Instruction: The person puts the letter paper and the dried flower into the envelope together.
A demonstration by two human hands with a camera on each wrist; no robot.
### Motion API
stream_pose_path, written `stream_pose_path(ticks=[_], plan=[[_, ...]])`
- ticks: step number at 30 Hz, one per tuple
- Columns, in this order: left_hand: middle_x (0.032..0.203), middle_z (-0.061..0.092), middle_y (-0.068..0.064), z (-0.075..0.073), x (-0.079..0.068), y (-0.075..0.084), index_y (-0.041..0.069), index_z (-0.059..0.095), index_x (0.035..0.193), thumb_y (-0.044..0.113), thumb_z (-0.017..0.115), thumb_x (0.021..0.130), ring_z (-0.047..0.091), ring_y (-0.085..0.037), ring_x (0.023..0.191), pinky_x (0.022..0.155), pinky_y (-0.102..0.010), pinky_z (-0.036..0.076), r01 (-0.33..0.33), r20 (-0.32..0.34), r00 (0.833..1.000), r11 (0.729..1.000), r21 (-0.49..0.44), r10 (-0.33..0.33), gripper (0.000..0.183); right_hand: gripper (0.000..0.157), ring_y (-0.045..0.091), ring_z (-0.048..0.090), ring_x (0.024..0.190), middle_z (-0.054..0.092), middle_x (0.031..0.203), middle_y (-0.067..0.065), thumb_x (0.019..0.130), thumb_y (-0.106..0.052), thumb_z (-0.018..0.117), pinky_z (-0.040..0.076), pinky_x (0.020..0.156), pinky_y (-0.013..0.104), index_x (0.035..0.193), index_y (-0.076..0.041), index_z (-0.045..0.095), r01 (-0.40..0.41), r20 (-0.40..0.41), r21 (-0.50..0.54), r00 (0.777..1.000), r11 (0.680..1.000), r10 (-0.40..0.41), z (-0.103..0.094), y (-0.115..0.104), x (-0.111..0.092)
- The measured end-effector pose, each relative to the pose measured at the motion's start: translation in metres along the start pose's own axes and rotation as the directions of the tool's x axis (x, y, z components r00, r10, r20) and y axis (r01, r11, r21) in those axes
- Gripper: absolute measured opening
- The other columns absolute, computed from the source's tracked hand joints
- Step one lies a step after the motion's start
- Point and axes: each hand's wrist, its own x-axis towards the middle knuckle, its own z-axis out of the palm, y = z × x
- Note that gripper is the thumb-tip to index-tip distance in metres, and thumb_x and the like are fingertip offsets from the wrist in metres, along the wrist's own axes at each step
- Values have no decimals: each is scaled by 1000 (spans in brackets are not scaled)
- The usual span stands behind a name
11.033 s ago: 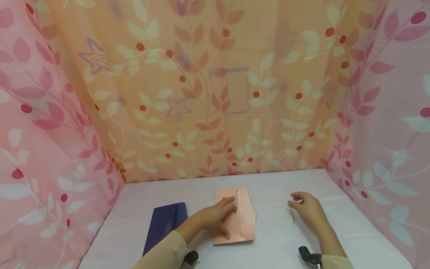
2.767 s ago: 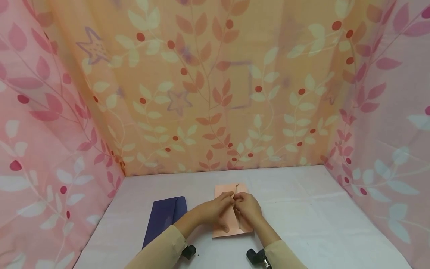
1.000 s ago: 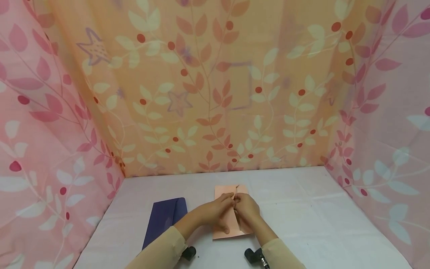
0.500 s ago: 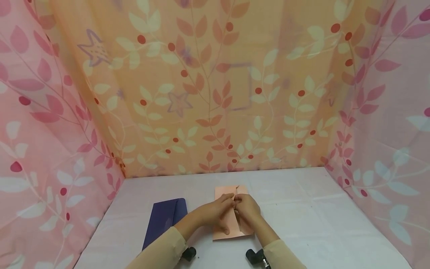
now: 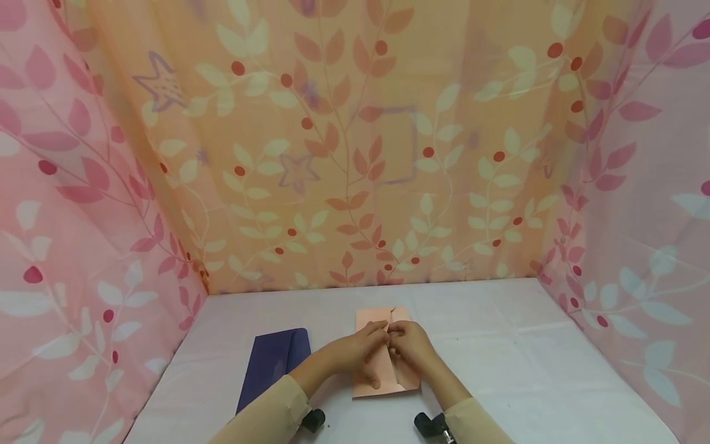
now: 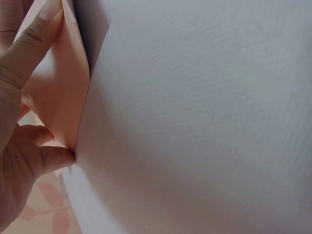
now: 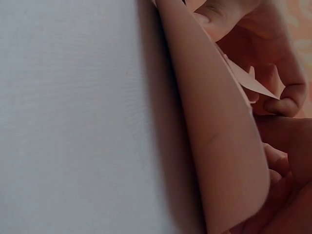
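A peach paper envelope (image 5: 383, 373) lies in the middle of the white table, its mouth gaping on the right side. My left hand (image 5: 355, 353) grips it, thumb on the near part and a curled finger at the raised paper edge, as the right wrist view shows. Bent fingers of my right hand (image 5: 413, 346) reach into the mouth and meet the left fingertips. Whatever lies between the right fingers is hidden. In the left wrist view, the left hand (image 6: 19, 170) spans the bulging envelope (image 6: 61, 97). The envelope's flap side (image 7: 219, 136) fills the right wrist view's middle.
A navy blue envelope (image 5: 269, 364) lies to the left, partly under the left forearm. Black wrist-camera mounts (image 5: 315, 420) hang below both cuffs. Leaf-patterned cloth (image 5: 344, 154) walls the table at the back and both sides.
Eleven seconds ago my right hand held a thin dark strand off to the right; now it is at the envelope's mouth and the strand is out of sight. Over the last second the hands barely shift.
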Motion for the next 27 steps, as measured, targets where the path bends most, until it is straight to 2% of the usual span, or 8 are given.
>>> stream_pose_path(ticks=[7,14,20,27], plan=[[170,18,-4,-1,-1,1,28,47,137,55,86,71,36,-29,149,110,-44,47,9,-4,1000,1000,9,-9,81,27,19,63,69,74,88,7,85,-1,71,53,59,29,111,4,70,1,8,19,1000,1000,-1,-5,-2,-6],[169,20,-6,1,-1,1,29,47,135,55,86,71,38,-31,148,109,-43,47,-17,-3,1000,1000,-6,17,80,24,20,65,73,74,88,5,88,-7,74,53,60,29,111,-1,71,-9,17,-32,1000,999,9,-11,-2,-15],[170,19,-5,1,-1,0,30,47,134,56,87,69,33,-33,151,107,-45,49,-10,-8,1000,1000,16,10,80,24,19,68,79,74,90,3,90,-11,74,54,63,32,112,-4,71,5,22,-79,1000,997,-3,-16,-2,-21],[168,22,-7,0,1,0,31,45,126,52,89,68,34,-32,150,109,-42,47,-17,-7,1000,1000,2,17,75,22,14,61,70,68,82,1,89,-12,77,51,59,27,110,-6,72,17,-6,-170,1000,985,-18,-25,-2,-28]])
